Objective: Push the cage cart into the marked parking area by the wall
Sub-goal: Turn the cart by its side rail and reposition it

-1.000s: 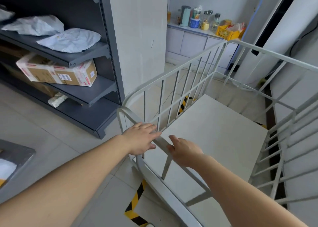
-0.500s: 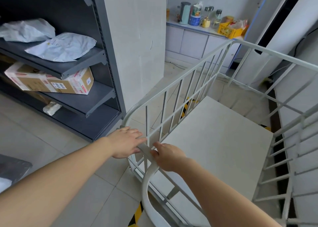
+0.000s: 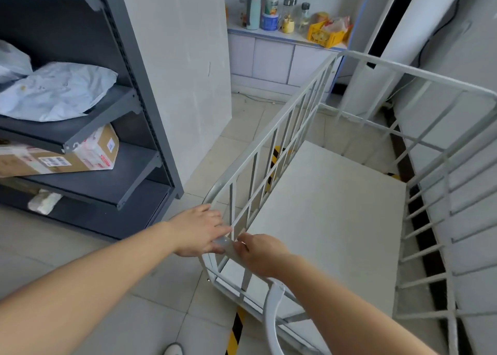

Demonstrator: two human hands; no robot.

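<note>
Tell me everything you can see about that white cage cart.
The cart is a pale grey-white frame of what looks like painted metal tubing, with barred railing sides and a flat white deck that carries nothing. It stands upright on the tiled floor, beside a white wall on its right. Black-and-yellow tape shows beneath its near edge. The left hand and right hand both grip its near corner rail.
</note>
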